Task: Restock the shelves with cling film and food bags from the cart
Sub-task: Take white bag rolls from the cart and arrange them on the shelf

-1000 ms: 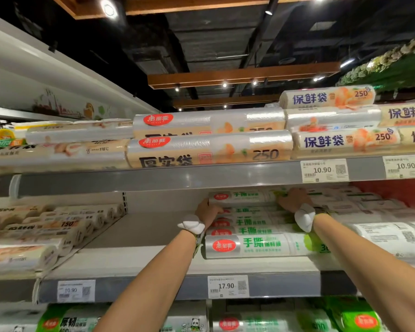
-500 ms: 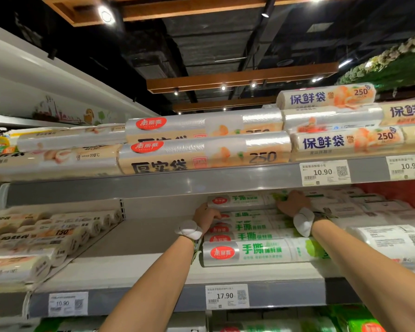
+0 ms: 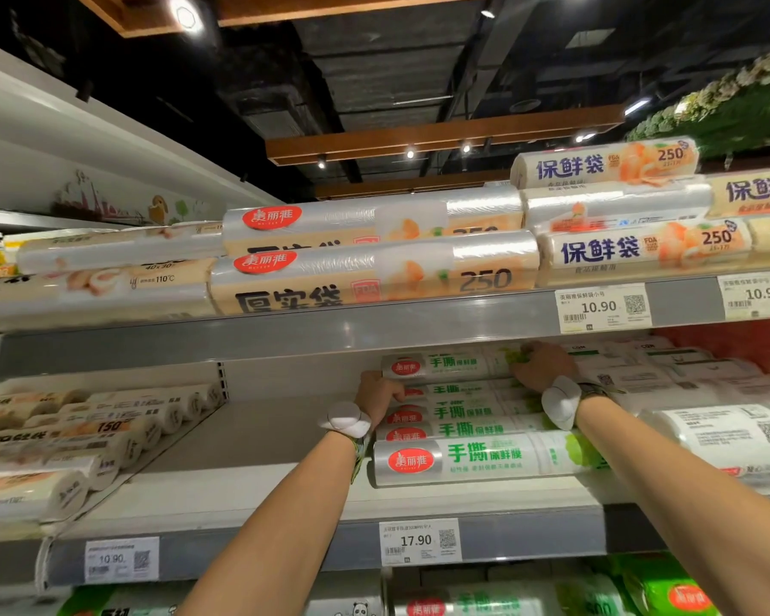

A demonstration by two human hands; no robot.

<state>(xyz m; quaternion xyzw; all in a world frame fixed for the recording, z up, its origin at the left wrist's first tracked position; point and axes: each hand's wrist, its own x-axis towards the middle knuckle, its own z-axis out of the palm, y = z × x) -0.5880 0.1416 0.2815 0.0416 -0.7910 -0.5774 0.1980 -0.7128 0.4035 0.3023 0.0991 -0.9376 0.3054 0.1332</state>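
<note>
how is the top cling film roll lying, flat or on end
Flat: the top cling film roll lies sideways on the stack, label outward, left hand and right hand at its ends.

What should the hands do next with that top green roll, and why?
Probably ease the top roll back until it settles on the stack: the right hand curls over it, the left hand is at the stack's left end.
</note>
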